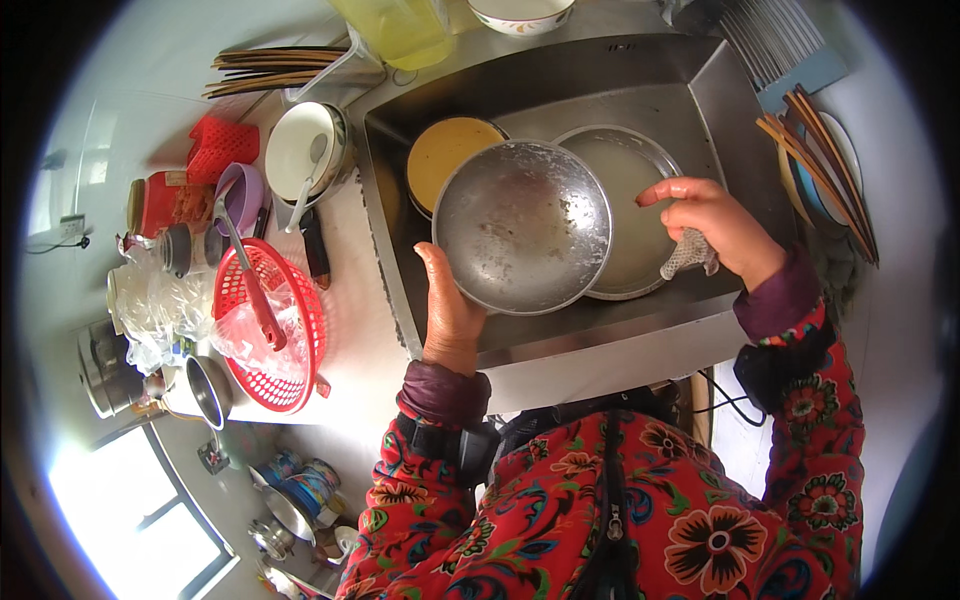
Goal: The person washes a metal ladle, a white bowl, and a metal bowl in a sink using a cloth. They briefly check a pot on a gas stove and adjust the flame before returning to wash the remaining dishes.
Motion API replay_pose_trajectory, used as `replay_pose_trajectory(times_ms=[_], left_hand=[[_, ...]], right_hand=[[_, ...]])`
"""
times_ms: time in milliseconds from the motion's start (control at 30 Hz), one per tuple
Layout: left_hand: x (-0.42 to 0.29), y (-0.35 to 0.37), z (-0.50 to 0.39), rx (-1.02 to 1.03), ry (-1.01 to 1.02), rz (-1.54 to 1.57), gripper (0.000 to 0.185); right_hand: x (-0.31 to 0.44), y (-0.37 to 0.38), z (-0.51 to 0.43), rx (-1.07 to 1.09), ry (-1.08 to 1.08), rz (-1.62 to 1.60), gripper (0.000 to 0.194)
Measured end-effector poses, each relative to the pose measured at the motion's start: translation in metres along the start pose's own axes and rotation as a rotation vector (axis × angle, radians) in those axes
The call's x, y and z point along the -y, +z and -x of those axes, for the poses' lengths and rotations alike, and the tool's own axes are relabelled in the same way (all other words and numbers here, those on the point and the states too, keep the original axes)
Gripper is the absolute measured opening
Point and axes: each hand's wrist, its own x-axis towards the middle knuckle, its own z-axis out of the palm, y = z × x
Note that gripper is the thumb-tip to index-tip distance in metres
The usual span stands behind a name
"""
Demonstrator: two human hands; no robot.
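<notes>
My left hand grips the lower left rim of a worn, round metal dish, raised over a steel sink. Whether the dish is a shallow bowl or a lid, I cannot tell. In my right hand is a crumpled mesh cloth, pinched under the curled fingers, with the index finger extended leftward. Behind the dish sits a metal basin of cloudy water, its left part hidden. A yellow-toned round vessel lies farther left in the sink, partly covered by the dish.
Left of the sink are stacked bowls with a spoon, a black-handled tool and a red plastic basket with a red-handled utensil across it. Chopsticks lie at the back left. More chopsticks rest over bowls at right.
</notes>
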Motion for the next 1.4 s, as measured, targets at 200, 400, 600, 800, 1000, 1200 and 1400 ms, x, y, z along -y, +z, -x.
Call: replay_pose_trajectory(times_ms=[200,400,600,800,1000,1200,1400], left_hand=[[0.002,-0.008,-0.002,0.089,0.103,0.09,0.087],[0.006,-0.012,0.0,0.049,0.08,0.179,0.087],[0.008,-0.009,-0.002,0.035,0.066,0.194,0.082],[0.003,-0.009,-0.003,0.152,0.083,0.259,0.067],[0.004,-0.007,-0.004,0.162,0.07,0.361,0.069],[0.004,-0.008,-0.002,0.167,0.046,0.373,0.069],[0.01,-0.004,0.0,0.187,0.055,0.36,0.07]], right_hand=[[-0.105,0.002,-0.067,-0.147,0.048,1.035,0.037],[-0.128,0.017,-0.093,0.382,-0.001,1.296,0.023],[-0.114,0.009,-0.097,0.282,0.115,1.318,0.024],[-0.074,0.002,-0.089,-0.014,0.065,1.18,0.021],[-0.054,-0.007,-0.058,-0.17,0.036,1.329,0.023],[-0.037,-0.005,-0.027,-0.29,0.01,1.325,0.042],[0.04,0.032,0.009,-0.378,-0.123,1.001,0.037]])
